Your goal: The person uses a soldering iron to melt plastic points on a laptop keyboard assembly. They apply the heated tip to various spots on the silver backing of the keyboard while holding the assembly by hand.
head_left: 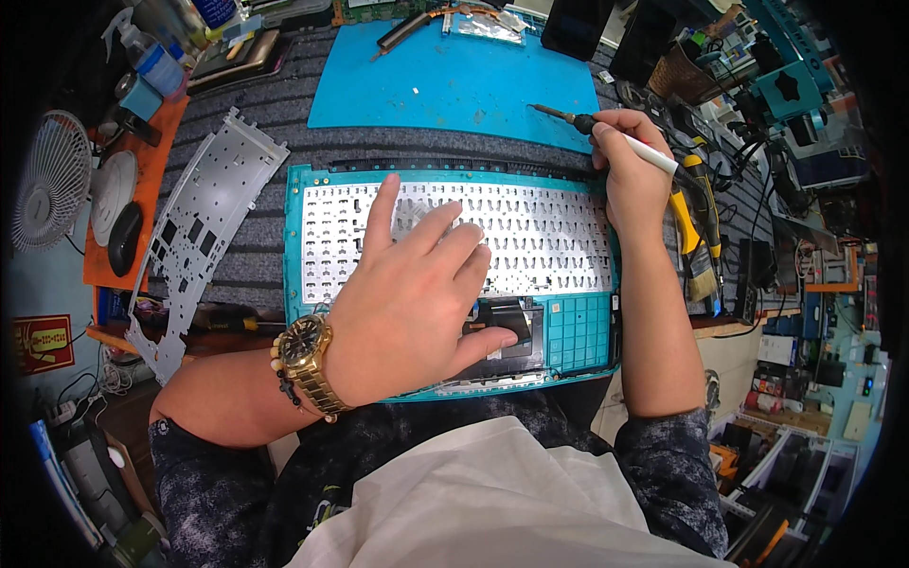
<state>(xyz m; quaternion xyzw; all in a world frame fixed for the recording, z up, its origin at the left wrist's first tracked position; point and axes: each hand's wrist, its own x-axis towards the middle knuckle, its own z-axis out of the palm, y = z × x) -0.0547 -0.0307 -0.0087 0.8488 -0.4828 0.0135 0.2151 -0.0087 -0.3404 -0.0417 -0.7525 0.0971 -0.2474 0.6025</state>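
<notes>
A teal laptop top case (579, 333) lies face down in front of me, with the white backing of its keyboard (540, 232) exposed. My left hand (417, 289), with a gold watch on the wrist, rests flat on the keyboard backing, fingers spread. My right hand (630, 166) sits at the case's upper right corner and holds a soldering iron (606, 131) like a pen. The iron's tip points left over the blue mat (445, 80), just above the case's top edge.
A perforated metal keyboard plate (204, 222) lies left of the case on the grey ribbed mat. A small fan (52, 180), a black mouse (124, 237) and a spray bottle (151, 57) stand at the left. A yellow-handled brush (696, 237) and cables crowd the right.
</notes>
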